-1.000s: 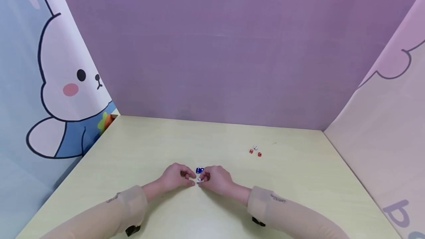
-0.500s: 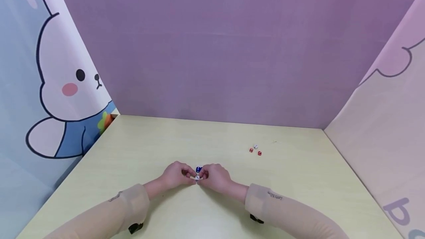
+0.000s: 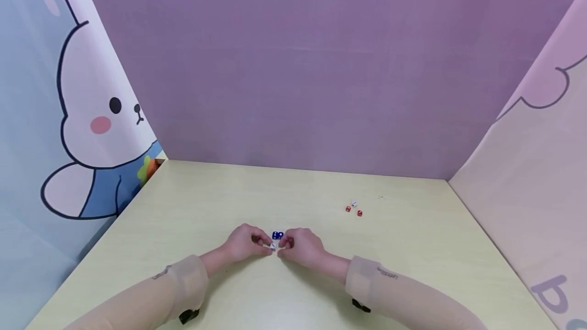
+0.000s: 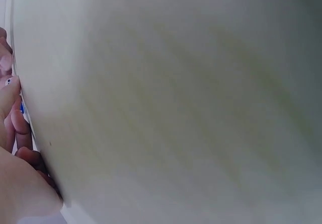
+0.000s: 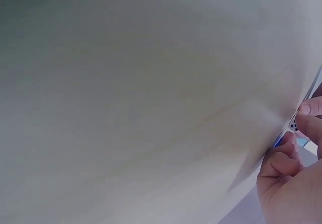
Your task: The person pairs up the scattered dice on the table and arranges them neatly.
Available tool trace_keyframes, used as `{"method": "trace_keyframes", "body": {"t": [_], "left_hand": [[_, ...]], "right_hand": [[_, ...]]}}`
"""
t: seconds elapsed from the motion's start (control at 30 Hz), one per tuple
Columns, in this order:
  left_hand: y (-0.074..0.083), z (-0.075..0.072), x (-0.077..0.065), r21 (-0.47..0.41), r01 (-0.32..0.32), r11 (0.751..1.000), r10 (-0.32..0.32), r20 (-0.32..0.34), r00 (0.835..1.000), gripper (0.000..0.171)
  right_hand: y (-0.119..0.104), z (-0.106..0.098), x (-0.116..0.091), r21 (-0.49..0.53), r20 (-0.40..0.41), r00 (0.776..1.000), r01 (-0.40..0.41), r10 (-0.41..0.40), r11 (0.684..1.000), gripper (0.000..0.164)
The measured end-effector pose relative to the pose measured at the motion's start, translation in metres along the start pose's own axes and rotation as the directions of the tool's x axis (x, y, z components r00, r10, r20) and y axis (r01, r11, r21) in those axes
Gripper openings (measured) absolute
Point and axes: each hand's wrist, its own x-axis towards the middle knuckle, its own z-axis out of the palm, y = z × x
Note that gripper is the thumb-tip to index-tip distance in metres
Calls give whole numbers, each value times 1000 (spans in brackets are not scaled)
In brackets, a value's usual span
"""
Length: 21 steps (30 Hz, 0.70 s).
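A white die [image 3: 273, 246] with dark pips sits at the fingertips of my left hand [image 3: 245, 242]; the thumb and index finger pinch it from the left. My right hand [image 3: 302, 246] is just to the right of that die, its bent thumb and index finger apart with a small gap to the die. Behind the fingertips, two blue dice [image 3: 277, 235] lie side by side on the table. Only a little of the white die [image 4: 8, 82] shows past the thumb in the left wrist view. In the right wrist view, fingers partly cover the white die [image 5: 294, 126].
Farther back on the right, a white die [image 3: 354, 204] and two red dice [image 3: 348, 209] form a loose group on the pale tabletop [image 3: 220, 192]. A purple panel [image 3: 293, 75] rises along the table's rear edge, with printed panels at both sides.
The left fingertips have closed in on the white die from the left. Both hands were at it half a second ago; the right fingers have since drawn slightly away to the right.
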Motion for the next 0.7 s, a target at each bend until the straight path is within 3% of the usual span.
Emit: {"method": "trace_keyframes", "body": {"t": [0.37,0.7], "left_hand": [[-1,1,-1,-25,23,999,-23,-2,1000,16],[1,0,-1,-35,36,999,-36,-2,999,17]], "right_hand": [[18,-30,-21,73,18,1000,7,-8,997,14],[62,-77,-25,13,-93,995,30,-29,999,15]]}}
